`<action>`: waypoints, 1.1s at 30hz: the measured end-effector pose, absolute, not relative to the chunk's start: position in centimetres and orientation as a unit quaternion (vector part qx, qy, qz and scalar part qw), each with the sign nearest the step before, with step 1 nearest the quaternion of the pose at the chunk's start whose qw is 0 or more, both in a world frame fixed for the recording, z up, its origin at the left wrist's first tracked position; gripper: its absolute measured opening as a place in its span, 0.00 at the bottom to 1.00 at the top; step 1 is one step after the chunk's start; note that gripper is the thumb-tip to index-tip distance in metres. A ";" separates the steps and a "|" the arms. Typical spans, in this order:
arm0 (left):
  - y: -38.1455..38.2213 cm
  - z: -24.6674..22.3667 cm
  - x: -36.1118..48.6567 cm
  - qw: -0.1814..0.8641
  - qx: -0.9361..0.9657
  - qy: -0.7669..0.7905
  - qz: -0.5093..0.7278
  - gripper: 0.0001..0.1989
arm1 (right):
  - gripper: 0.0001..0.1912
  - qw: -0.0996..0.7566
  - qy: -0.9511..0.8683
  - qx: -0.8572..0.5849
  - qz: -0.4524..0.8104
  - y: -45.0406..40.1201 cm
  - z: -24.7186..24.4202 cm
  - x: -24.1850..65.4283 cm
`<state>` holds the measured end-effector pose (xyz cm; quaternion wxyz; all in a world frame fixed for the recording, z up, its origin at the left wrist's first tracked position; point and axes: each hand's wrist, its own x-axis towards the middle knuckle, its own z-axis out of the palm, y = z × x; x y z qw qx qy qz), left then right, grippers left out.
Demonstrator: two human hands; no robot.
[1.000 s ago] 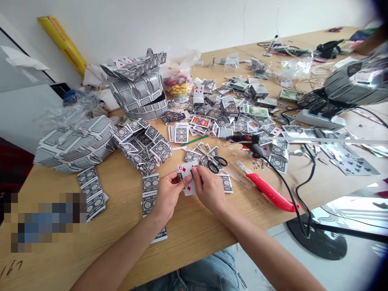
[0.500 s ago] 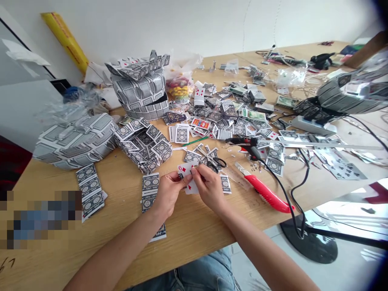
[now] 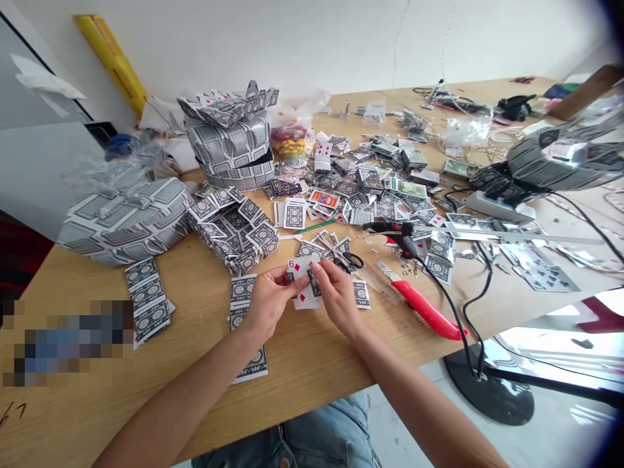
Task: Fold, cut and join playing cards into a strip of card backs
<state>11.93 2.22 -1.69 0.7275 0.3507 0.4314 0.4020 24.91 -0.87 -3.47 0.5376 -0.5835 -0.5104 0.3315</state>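
Between my two hands is a white playing card (image 3: 308,301) with red diamonds, its sides bent to show dark patterned back. My left hand (image 3: 269,298) pinches its left side, thumb across the front. On the right side, my right hand (image 3: 338,294) grips it with the thumb near the top corner. A strip of patterned cards (image 3: 251,367) lies on the table, partly under my left forearm. Scissors (image 3: 351,260) with black handles rest just beyond my right hand. A box woven from folded cards (image 3: 234,231) stands open behind my left hand.
A glue gun (image 3: 402,237) with its cable and a red-handled saw (image 3: 426,309) lie to the right. Loose cards (image 3: 385,205) pile up across the middle. Woven card pieces (image 3: 129,221) stand at left and back. Another card strip (image 3: 147,299) lies left. The table (image 3: 312,370) ends near my lap.
Both hands still hold the card. The right thumb has shifted toward the card's top right corner, and more of its face and folded right edge shows. The view has shifted slightly.
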 end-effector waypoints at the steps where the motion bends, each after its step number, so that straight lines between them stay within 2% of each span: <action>1: 2.3 -1.6 11.6 0.730 0.355 0.428 0.396 0.25 | 0.19 0.536 -0.510 -0.576 0.349 -0.7 -3.4 25.2; 5: 2.2 -1.4 10.8 0.730 0.380 0.435 0.367 0.30 | 0.19 0.528 -0.512 -0.555 0.387 -0.3 -3.0 25.8; 10: 1.7 -1.8 11.3 0.743 0.377 0.433 0.343 0.24 | 0.19 0.546 -0.502 -0.577 0.342 -0.4 -3.2 25.3; 22: 1.5 -1.7 12.1 0.771 0.359 0.424 0.312 0.23 | 0.19 0.571 -0.482 -0.612 0.259 -0.4 -3.6 24.5; 25: 1.8 -1.7 11.8 0.766 0.358 0.432 0.314 0.22 | 0.15 0.557 -0.507 -0.608 0.252 -0.6 -3.4 25.0; 27: 2.1 -1.6 11.4 0.762 0.356 0.439 0.316 0.23 | 0.11 0.539 -0.552 -0.602 0.209 -1.3 -3.0 25.6; 29: 2.3 -1.6 10.9 0.759 0.353 0.448 0.314 0.23 | 0.12 0.490 -0.646 -0.576 0.103 -2.6 -2.5 26.3; 33: 2.2 -2.0 10.7 0.764 0.354 0.454 0.290 0.23 | 0.11 0.329 -0.834 -0.440 -0.050 -5.5 -2.4 27.3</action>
